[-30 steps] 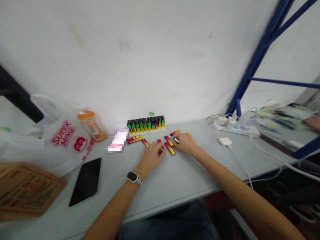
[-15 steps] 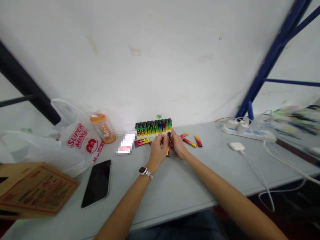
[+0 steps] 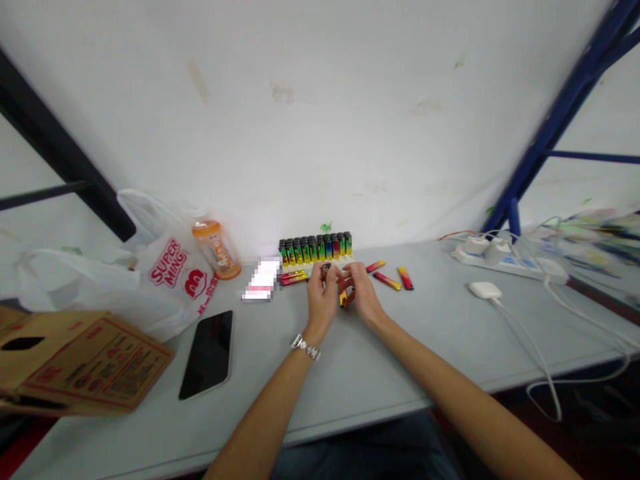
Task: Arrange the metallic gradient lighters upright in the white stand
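My left hand (image 3: 323, 297), with a metal-banded watch on the wrist, is closed around a lighter whose dark top (image 3: 326, 266) shows above the fingers. Close against it, my right hand (image 3: 364, 293) has its fingers curled inward; what lies between them is hidden. Below the fingertips a yellow and red lighter (image 3: 343, 298) is partly visible. Just behind the hands, upright lighters (image 3: 315, 249) with black tops and mostly green-yellow bodies stand in rows in a white tray (image 3: 354, 257). Red and yellow lighters (image 3: 387, 281) lie loose to the right, others (image 3: 294, 278) to the left.
Left of the lighters are a blurred-out bright object (image 3: 263, 279), an orange bottle (image 3: 217, 250), a white plastic bag (image 3: 165, 287), a black tablet (image 3: 207, 353) and a cardboard box (image 3: 95, 363). A power strip (image 3: 510, 260) and white charger (image 3: 485, 290) with cables sit right.
The dark lighter top, earlier by my right hand's fingers, now shows in my left hand. My right hand's fingers have curled toward the left hand. The whole view has shifted slightly.
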A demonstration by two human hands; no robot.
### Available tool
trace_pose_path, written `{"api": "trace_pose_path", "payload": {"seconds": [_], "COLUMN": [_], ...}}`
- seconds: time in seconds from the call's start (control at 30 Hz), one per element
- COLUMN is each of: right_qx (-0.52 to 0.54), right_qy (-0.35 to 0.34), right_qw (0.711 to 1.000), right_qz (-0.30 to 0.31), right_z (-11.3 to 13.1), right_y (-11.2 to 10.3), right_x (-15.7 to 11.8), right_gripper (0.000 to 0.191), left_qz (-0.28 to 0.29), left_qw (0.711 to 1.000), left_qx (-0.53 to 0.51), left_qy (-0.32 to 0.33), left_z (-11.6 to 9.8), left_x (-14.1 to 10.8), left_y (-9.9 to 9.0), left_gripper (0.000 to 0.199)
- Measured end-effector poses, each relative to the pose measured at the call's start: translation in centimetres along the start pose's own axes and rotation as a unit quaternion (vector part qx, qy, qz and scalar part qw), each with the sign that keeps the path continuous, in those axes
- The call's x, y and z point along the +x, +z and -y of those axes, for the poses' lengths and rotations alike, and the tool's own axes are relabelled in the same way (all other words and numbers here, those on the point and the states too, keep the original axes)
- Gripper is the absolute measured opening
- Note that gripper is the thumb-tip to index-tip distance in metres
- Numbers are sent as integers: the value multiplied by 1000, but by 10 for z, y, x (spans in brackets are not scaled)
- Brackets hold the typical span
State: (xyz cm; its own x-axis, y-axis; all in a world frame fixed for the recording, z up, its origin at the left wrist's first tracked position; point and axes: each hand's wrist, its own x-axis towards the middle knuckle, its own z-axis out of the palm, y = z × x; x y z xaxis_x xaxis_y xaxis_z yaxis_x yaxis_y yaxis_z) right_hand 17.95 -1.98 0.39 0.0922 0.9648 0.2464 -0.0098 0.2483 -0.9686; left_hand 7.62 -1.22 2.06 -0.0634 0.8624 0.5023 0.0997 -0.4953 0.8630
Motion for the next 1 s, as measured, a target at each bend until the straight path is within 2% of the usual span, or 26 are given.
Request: {"api": "trace_pose_path", "payload": {"seconds": [0.13, 0.3, 0.47, 0.63, 0.83, 1.0], "right_qx": [1, -11, -24, -25, -34, -36], "right_qy": [-35, -25, -29, -32, -34, -38], "right_qw": [998, 999, 999, 999, 999, 999], "right_qz": [-45, -27, -9, -3, -2, -2], "right_z": [1, 1, -1, 0, 1, -2], "right_y": [-10, -9, -7, -7, -7, -8], "right_x": [0, -4, -6, -7, -8, -6], "right_gripper": [52, 57, 60, 59, 60, 61], "left_qz": [8, 32, 63, 81, 58, 63], "left_qw": [999, 995, 990, 990, 993, 994], "left_qx": [29, 91, 125, 112, 92, 76], "left_qy": [-16, -32, -31, -32, -38, -35], "left_z": [-2, 3, 11, 8, 4, 4], "left_x": [-3, -6, -7, -8, -10, -10], "left_y": [-5, -6, -3, -2, -2, -2], "left_gripper": [31, 44, 37, 34, 43, 44]}}
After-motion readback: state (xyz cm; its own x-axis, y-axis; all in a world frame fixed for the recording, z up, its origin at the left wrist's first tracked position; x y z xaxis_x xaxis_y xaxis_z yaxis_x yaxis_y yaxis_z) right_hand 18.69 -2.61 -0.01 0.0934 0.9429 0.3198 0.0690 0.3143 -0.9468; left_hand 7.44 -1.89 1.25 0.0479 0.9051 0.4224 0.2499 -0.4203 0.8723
